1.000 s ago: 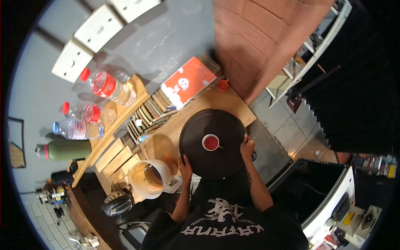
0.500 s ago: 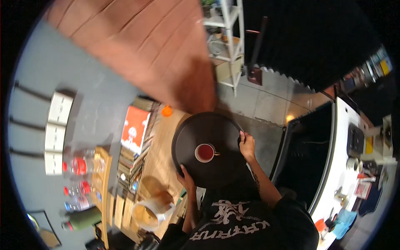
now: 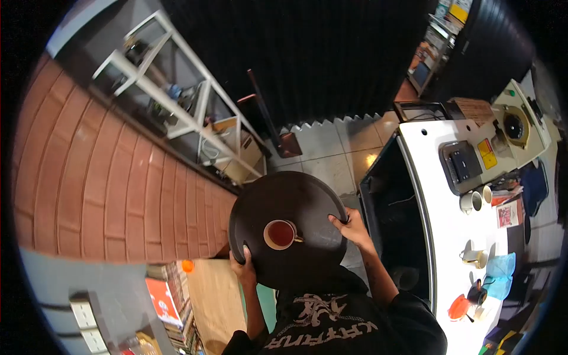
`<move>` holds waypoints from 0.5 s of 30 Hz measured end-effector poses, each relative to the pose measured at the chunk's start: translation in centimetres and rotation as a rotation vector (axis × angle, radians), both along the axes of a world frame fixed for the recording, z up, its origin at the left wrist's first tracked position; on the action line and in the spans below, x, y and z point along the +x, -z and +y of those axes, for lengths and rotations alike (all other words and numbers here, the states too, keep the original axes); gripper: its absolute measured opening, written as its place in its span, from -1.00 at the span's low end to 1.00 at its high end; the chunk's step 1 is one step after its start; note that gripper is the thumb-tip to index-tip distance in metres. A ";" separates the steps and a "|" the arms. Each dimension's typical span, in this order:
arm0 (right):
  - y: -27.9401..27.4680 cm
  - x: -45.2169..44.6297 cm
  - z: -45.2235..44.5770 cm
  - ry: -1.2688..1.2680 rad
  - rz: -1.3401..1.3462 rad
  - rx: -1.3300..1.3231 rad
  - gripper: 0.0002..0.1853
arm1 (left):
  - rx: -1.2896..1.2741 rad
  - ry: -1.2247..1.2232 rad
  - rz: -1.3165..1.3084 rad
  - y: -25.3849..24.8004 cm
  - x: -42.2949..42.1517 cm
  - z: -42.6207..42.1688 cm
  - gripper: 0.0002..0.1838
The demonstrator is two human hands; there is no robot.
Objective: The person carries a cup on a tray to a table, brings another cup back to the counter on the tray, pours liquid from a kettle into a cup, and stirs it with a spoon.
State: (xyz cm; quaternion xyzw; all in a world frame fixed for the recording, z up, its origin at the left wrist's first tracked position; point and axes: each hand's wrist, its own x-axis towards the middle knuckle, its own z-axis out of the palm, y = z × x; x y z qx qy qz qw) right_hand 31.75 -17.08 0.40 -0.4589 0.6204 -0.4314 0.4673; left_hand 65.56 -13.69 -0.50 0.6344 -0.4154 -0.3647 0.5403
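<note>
A round dark serving tray [image 3: 307,195] is held level in front of my body by both hands. My left hand [image 3: 244,269] grips its near left rim, thumb on top and fingers hidden beneath. On the right edge, my right hand [image 3: 350,229] is closed with its thumb over the rim. Near the tray's middle stands a cup [image 3: 280,235] of reddish-brown drink, its small handle pointing right. Neither hand touches the cup.
A brick wall [image 3: 118,189] runs along my left, with a white shelf rack [image 3: 195,124] beyond it. On the right is a white counter [image 3: 423,177] with mugs [image 3: 471,203] and a scale [image 3: 460,166]. A dustpan [image 3: 289,145] stands on the tiled floor [image 3: 319,151] ahead.
My view has turned rightward and moved forward past the wooden table. The brick wall, rack and counter now show more fully. Both hands still hold the tray with the cup on it.
</note>
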 end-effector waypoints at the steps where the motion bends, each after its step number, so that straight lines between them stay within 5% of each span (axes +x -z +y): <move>1: -0.7 -0.9 -0.3 0.033 -0.005 0.000 -0.83 | 0.003 0.045 0.087 -0.4 -0.9 -1.5 -0.60; 13: -0.6 -10.0 -7.8 0.325 -0.562 0.009 -0.55 | -0.019 0.467 0.021 -3.9 -12.0 -23.6 -0.55; 15: -0.5 -11.1 -10.1 0.386 -0.659 0.022 -0.51 | 0.067 0.517 -0.168 -3.8 -13.1 -28.0 -0.52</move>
